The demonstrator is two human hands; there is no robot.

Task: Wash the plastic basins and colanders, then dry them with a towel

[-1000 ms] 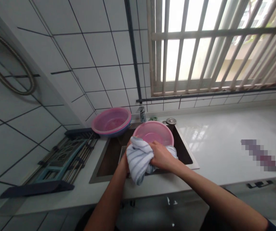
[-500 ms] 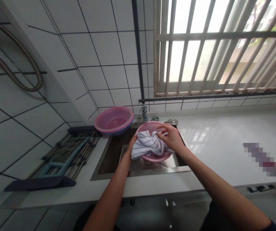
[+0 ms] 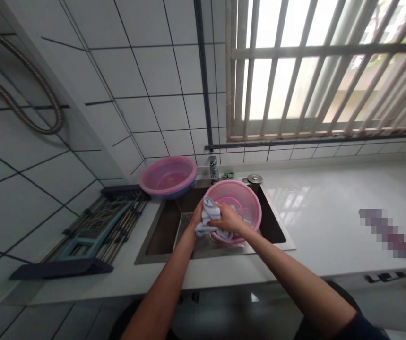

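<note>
A white cloth with grey stripes (image 3: pixel 210 212) is bunched between my hands, over the left rim of a pink basin (image 3: pixel 250 200). My left hand (image 3: pixel 196 216) grips the cloth's left side. My right hand (image 3: pixel 229 218) is closed round its gathered middle, and part of the cloth hangs below that hand into the basin. The basin sits in the steel sink (image 3: pixel 160 236), under the faucet (image 3: pixel 213 169). My fingers hide some of the cloth.
Another pink basin (image 3: pixel 169 174), stacked on a blue one, stands at the sink's back left corner. A folded rack (image 3: pixel 92 226) lies on the left counter. A drain plug (image 3: pixel 254 178) and a green item (image 3: pixel 228 175) rest behind the sink. A barred window (image 3: pixel 312 52) is above.
My right hand has moved left and down and closed on the cloth. The cloth is now bunched tighter and further left, showing more of the basin.
</note>
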